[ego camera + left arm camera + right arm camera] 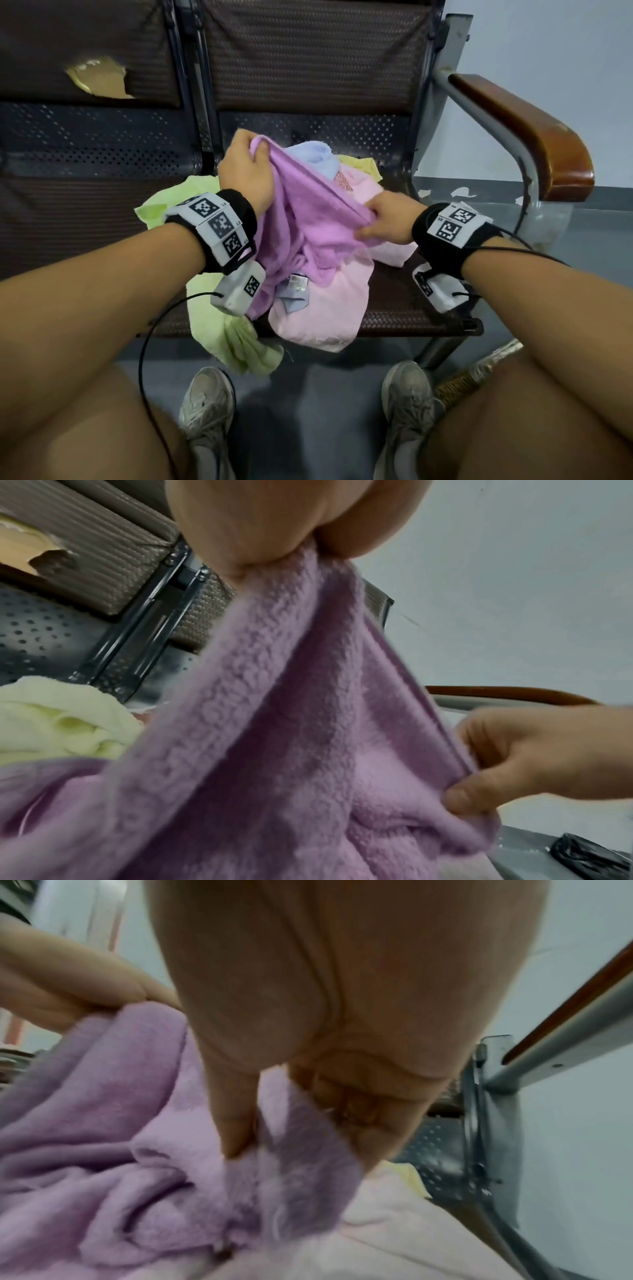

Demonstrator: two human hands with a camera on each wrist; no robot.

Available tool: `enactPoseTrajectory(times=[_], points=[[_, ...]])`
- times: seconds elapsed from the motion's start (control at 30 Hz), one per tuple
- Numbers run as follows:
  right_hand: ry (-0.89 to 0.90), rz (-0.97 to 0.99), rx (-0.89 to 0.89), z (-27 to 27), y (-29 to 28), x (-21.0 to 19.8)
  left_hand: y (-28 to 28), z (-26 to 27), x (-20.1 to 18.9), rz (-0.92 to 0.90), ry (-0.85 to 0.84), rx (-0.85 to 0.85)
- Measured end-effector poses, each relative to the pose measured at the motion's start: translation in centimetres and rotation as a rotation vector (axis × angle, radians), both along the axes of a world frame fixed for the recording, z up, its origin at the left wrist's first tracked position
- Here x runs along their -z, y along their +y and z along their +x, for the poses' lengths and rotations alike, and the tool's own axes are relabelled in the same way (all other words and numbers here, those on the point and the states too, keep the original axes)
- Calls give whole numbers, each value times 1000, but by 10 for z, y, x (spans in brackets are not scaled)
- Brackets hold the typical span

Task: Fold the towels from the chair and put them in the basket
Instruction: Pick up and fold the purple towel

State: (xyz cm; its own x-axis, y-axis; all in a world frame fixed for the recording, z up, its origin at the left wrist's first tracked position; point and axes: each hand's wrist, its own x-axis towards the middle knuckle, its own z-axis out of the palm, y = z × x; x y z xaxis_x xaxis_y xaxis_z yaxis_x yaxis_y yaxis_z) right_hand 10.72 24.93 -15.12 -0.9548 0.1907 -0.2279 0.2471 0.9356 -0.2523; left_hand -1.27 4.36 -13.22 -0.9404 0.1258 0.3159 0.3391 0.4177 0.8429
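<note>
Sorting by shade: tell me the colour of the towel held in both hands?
Purple towel, lilac; the head view shows it best.

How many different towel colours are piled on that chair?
5 colours show: a purple towel held up by both hands, a green towel hanging off the seat's front-left, a pink towel in front, a blue towel and a yellow towel behind. Others may be buried.
</note>
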Motion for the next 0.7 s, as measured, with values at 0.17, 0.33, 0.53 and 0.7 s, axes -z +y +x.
enactPoseTrajectory(times=[0.17,0.33,0.53,0.7], points=[[311,-269,275,-1,15,1,3,0,8,-182,-21,172],[696,-538,160,-9,-6,-22,10,5,15,-298,-119,152],[444,-224,6,2,1,-21,7,-12,-8,47,-324,-107],[440,-103,186,5,17,-11,7,-17,-20,455,-539,-64]])
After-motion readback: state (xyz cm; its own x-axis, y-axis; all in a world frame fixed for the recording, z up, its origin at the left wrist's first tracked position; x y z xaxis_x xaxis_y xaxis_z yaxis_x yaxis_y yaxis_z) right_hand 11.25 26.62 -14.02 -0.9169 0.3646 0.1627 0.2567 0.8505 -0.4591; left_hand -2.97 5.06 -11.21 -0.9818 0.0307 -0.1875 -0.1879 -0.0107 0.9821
